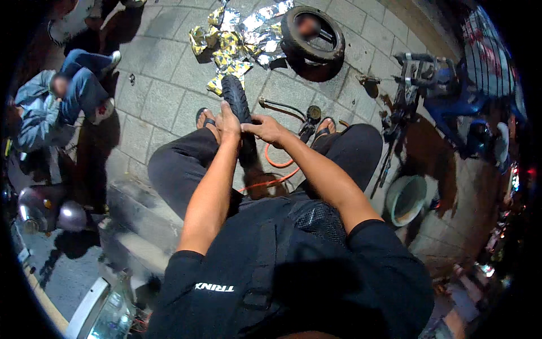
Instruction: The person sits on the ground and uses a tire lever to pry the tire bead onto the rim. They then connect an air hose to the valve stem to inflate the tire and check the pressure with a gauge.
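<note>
A black treaded tyre stands edge-on between my knees, its lower part in shadow. My left hand is closed round its left side, with the thumb lying up along the tread. Against the right side of the same tyre, my right hand grips the edge with bent fingers; its fingertips come close to my left hand. Just right of my right hand, an air gauge with a black hose lies on the paving near my foot. An orange air hose curls below my right wrist.
A second tyre lies ahead beside crumpled silver and yellow wrapping. On the right stand a dark mechanical frame and a pale bucket. A person in denim sits at the left. A glass-sided case is at lower left.
</note>
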The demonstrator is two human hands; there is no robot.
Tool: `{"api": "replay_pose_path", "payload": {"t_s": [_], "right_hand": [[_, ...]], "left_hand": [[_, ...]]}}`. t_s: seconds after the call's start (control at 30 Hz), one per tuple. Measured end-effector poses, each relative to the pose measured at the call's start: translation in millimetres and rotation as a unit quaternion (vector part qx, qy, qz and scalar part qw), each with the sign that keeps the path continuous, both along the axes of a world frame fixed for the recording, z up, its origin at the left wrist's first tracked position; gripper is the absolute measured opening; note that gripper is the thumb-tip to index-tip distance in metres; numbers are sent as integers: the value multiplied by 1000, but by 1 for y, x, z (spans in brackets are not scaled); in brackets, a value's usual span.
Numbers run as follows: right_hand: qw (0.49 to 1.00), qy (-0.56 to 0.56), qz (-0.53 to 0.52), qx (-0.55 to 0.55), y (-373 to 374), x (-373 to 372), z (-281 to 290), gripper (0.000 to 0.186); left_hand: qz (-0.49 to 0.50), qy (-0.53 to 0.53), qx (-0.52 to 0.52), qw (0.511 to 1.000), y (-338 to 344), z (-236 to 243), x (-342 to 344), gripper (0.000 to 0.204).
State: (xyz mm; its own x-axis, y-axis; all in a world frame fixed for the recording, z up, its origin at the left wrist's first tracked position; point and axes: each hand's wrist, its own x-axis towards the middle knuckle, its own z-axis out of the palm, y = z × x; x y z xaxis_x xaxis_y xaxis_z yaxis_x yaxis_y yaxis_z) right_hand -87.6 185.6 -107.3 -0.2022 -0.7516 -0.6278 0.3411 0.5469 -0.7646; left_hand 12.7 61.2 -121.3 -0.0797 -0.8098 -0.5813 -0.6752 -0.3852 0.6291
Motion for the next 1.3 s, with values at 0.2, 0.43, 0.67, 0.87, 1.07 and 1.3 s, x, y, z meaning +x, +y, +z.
{"api": "replay_pose_path", "payload": {"t_s": [0.2,0.43,0.67,0.87,1.07,1.3], "right_hand": [[975,174,-135,23,27,-7,-49,62],[904,296,-228,207,70,-79,-121,91],[907,8,-302,294,78,-60,-163,99],[896,116,-290,316,83,-72,-161,56],[866,-22,-459,197,68,-53,-111,55],[960,-103,-249,76,17,-50,-3,38]], "left_hand": [[-217,36,-84,972,54,-5,61,43],[-421,-51,-9,906,77,24,100,48],[-452,-167,13,876,68,23,138,43],[-472,-193,52,859,62,28,136,44],[-461,-124,31,878,58,25,130,51],[-438,-10,-246,865,44,59,83,125]]}}
